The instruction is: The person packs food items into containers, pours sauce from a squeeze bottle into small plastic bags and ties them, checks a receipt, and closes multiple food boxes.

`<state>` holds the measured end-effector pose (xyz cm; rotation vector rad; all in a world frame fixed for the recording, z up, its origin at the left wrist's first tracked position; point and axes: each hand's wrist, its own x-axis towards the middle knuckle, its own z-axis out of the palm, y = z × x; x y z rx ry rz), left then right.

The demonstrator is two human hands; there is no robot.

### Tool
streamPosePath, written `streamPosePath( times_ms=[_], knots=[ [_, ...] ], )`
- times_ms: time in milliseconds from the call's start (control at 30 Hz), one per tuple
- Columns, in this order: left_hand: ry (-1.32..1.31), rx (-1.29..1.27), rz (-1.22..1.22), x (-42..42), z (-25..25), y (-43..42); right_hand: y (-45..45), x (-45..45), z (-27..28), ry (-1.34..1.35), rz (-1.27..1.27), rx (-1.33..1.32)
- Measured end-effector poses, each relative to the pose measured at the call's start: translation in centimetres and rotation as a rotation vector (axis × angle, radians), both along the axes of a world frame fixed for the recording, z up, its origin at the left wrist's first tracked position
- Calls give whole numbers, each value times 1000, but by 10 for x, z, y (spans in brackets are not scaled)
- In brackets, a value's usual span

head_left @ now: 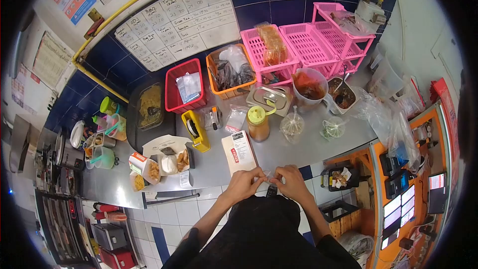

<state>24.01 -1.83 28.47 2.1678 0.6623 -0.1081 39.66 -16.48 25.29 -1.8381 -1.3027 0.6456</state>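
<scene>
At the counter's front edge, my left hand (245,183) and my right hand (293,183) are close together, fingers pinched on a small clear plastic piece (269,175) between them. Its exact kind cannot be made out. Just beyond my left hand lies a flat white and brown box (237,153) with a printed label. A yellow-lidded bottle (258,123) stands behind it. To the left are a yellow tape dispenser (196,131) and an open food box (174,159) with rice and fried pieces.
Along the back stand a red basket (172,87), an orange basket (211,60), pink racks (311,45) and a tub of red sauce (309,87). Tied plastic bags (292,127) sit at centre right. An orange shelf with screens (400,209) is at the right.
</scene>
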Motion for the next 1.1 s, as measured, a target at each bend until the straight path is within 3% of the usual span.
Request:
streamPosePath(
  times_ms=[33,100,200,267,367,533,600,633,667,700,767,867,1000,1067,1100],
  knots=[
    [-3,0,-2,1,0,-1,1,4,7,-84,36,5],
    [-287,48,-234,6,5,-3,4,10,9,-182,74,9],
    [-244,60,-334,16,31,-2,14,11,-10,185,132,24],
    [-196,58,-354,19,36,5,25,19,-21,520,362,-71],
    [-198,141,-333,19,33,8,28,6,-61,690,219,-16],
    [-254,314,-363,22,40,10,35,-6,-50,749,67,174],
    [-318,278,-200,27,47,11,38,-5,-49,792,10,215],
    [-317,277,-209,29,37,16,40,-3,-45,609,-99,210],
    [-328,206,27,34,13,28,41,1,-41,423,-208,202],
    [-334,132,262,39,-12,40,41,5,-37,422,-219,206],
    [-569,353,376,66,-45,71,41,11,-29,497,-306,266],
    [-641,243,407,106,-108,102,48,19,-9,564,-277,278],
    [-558,98,362,128,-93,93,60,32,1,580,-165,294],
    [-674,217,257,126,-85,88,61,38,20,860,-117,207],
    [-684,220,244,127,-70,86,58,42,26,852,-123,220]
  ],
)
